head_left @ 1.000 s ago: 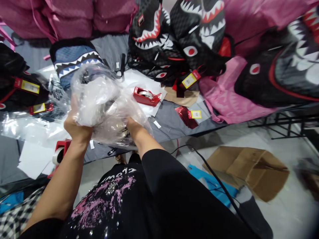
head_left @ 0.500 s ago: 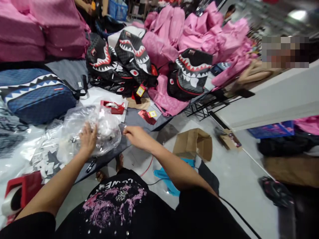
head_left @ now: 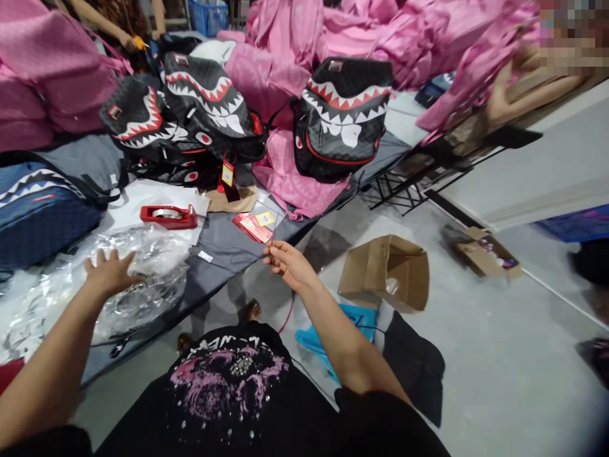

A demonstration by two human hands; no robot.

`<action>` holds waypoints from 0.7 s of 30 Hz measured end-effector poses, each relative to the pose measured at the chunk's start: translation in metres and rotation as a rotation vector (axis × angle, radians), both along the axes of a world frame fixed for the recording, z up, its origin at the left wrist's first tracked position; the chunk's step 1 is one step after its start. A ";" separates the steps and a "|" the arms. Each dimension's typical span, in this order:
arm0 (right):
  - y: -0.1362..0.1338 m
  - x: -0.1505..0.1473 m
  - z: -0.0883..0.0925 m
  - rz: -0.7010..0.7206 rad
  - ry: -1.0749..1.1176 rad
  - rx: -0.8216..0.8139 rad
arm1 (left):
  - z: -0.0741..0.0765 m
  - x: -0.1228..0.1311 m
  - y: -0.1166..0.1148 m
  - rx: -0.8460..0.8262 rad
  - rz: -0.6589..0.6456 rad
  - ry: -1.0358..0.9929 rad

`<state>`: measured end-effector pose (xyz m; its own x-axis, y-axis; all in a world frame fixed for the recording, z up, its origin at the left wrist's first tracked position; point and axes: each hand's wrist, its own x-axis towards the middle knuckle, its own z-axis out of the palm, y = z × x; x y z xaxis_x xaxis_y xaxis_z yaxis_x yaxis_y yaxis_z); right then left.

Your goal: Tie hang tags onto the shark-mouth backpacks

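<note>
Grey and long, the table [head_left: 226, 244] runs from 8 o'clock up to 2 o'clock, if the middle of the view is the middle of the clock. Around 12 and 1 o'clock is a big heap of pink bags [head_left: 361, 51]. Three black bags [head_left: 345, 120] with white shark teeth are on the table: two close together at 10 and 11 o'clock, one at 1 o'clock. Shiny see-through plastic [head_left: 159, 279] lies in a crumpled heap on the table, from 8 to 9 o'clock. A blue bag [head_left: 42, 222] sits at 9 o'clock, cut off by the edge of the view. On the floor at 4 o'clock is an open brown box [head_left: 364, 273].

The left hand [head_left: 111, 273] is over the plastic at 9 o'clock, its grip wide open and its fingers spread. The right hand [head_left: 291, 263] is just below the middle, toward 6 o'clock. Its fingertips bend close together, but I cannot tell if its grip has something thin in it.

A red tape holder [head_left: 174, 223] is at 9 o'clock, just past the plastic. Shiny red cards [head_left: 251, 228] lie on the table, also toward 9 o'clock, near the right fingertips. Smallest is a white slip [head_left: 205, 256], nearer 8 o'clock.
</note>
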<state>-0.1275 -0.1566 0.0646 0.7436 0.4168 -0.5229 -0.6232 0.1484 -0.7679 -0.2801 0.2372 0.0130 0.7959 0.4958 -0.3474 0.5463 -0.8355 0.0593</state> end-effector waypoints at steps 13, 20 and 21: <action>-0.065 0.061 0.022 -0.076 -0.014 0.159 | 0.067 0.133 -0.328 -1.630 0.294 -0.385; -0.083 0.068 0.019 -0.210 0.002 0.133 | 0.081 0.159 -0.327 -1.630 0.207 -0.398; -0.084 0.070 0.020 -0.233 -0.007 0.137 | 0.083 0.161 -0.328 -1.627 0.196 -0.409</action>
<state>-0.0579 -0.2409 0.0842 0.8313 0.3005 -0.4677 -0.5545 0.3902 -0.7350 -0.1189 -0.0905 0.0956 0.9310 -0.0482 -0.3619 0.3588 0.3042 0.8824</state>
